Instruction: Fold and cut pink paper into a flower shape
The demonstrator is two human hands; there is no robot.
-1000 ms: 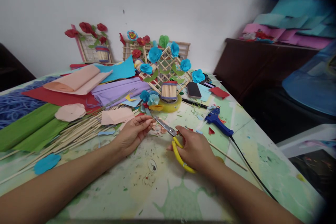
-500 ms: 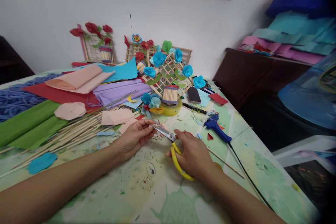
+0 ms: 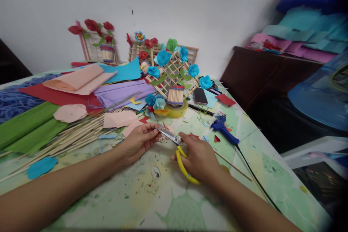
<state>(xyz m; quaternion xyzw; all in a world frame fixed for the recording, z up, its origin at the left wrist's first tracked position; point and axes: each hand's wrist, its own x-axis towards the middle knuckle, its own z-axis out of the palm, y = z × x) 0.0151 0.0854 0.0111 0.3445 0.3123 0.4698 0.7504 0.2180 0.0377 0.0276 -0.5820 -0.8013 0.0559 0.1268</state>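
My right hand [image 3: 199, 157] is closed around the yellow handles of a pair of scissors [image 3: 185, 168]. The blades point left and away from me, their tips at the fingers of my left hand [image 3: 143, 139]. Thumb and fingers of that hand are pinched together by the tips; whatever lies between them is too small to make out. Small paper scraps [image 3: 168, 130] lie just behind the blades. Left of my left hand are cut pieces of pale peach paper [image 3: 119, 119] and a bundle of thin sticks [image 3: 78, 135].
A stick lattice with blue paper flowers [image 3: 174, 70] stands beyond my hands, near a roll of yellow tape [image 3: 176, 111]. To the right lie a blue glue gun [image 3: 224, 130] with its cord and a phone [image 3: 200, 96]. Purple [image 3: 123, 92] and green paper [image 3: 32, 127] cover the left.
The whole view has shifted slightly, with background things sitting a little higher and further left. Both hands and the scissors keep nearly the same pose.
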